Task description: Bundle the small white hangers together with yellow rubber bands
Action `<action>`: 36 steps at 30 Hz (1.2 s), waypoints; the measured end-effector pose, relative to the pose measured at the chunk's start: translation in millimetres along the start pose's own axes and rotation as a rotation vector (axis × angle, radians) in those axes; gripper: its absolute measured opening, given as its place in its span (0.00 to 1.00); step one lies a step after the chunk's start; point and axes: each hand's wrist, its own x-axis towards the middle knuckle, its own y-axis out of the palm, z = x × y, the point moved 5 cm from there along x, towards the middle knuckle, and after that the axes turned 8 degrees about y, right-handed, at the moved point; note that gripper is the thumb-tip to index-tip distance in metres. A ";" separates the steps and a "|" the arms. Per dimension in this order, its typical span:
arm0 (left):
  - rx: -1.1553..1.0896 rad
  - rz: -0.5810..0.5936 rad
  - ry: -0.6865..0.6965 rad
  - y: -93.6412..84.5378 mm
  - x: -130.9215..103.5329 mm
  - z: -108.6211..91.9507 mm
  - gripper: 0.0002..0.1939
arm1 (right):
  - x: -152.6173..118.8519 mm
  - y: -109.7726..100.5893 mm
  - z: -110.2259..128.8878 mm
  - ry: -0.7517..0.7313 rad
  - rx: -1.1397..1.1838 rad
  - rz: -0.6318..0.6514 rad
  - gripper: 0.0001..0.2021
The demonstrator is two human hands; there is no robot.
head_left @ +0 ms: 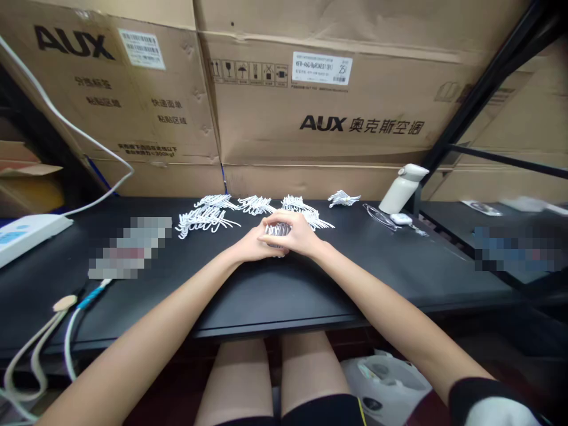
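A bunch of white bent-wire hooks (277, 229) is clasped between my two hands at the middle of the black tabletop (284, 290). My left hand (254, 244) curls round its left side. From the right, my right hand (298, 232) closes over it, thumb and fingers forming a ring. Just beyond my hands lie more heaps of the same hooks: a large front-left pile (205, 220), a rear-left pile (216, 202), a middle pile (256, 205) and a pile behind my right hand (294, 203). Farther right sits a small bundle (344, 198), seemingly tied. My fingers partly hide the held hooks.
A white bottle (402, 190), a small white case (401, 219) and glasses (380, 216) stand or lie at the right. On the left are a pixelated flat object (132, 247) with a cable and a white power strip (31, 236). Cardboard boxes (319, 142) wall the back.
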 end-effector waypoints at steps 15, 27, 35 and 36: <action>-0.073 0.186 -0.062 0.0 0.8 3.7 0.29 | 4.8 9.7 -2.3 -0.061 -0.253 0.050 0.06; -0.222 0.267 -0.124 -5.8 0.3 10.9 0.28 | 3.3 7.4 -13.7 0.075 -0.237 0.146 0.16; -0.327 0.174 -0.184 -14.4 -1.4 14.9 0.33 | 9.3 -17.8 -34.4 0.273 0.157 -0.285 0.11; -0.357 0.133 -0.196 -16.5 -1.4 16.8 0.35 | 9.7 -19.9 -36.2 0.268 0.160 -0.304 0.09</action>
